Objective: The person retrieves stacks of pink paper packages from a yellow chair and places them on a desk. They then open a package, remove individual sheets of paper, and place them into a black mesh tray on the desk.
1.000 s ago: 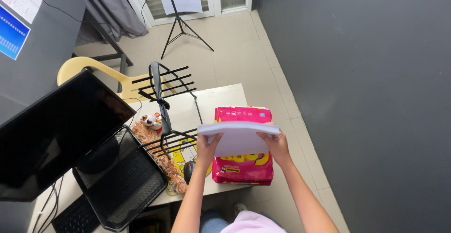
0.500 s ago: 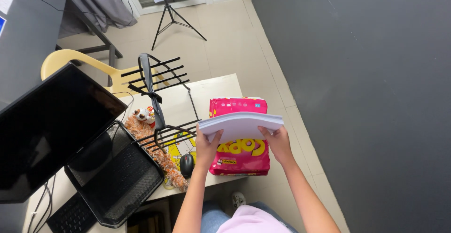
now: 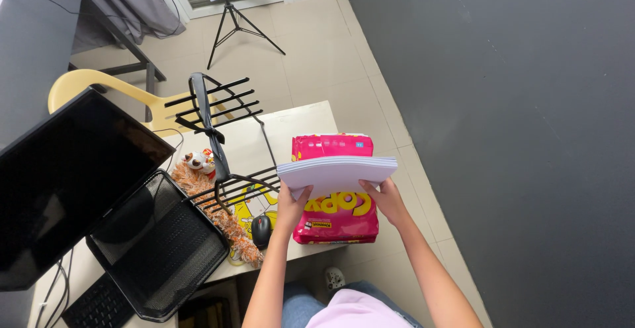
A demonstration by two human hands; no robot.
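Left hand point(image 3: 291, 203) closed on near-left edge of white paper stack point(image 3: 337, 172), thumb on top side. Right hand point(image 3: 387, 201) closed on stack's near-right edge, fingers curled under. Stack held tilted above pink paper ream package point(image 3: 334, 219), which lies on beige surface point(image 3: 291, 126) near right edge. Left to right elsewhere: dark monitor point(image 3: 66, 182), black mesh tray point(image 3: 159, 248), small toy figure point(image 3: 198, 162), black wire rack point(image 3: 221, 142), black mouse point(image 3: 262, 231) just left of package. Yellow chair point(image 3: 106, 90) far left; tripod point(image 3: 231, 17) on floor beyond.
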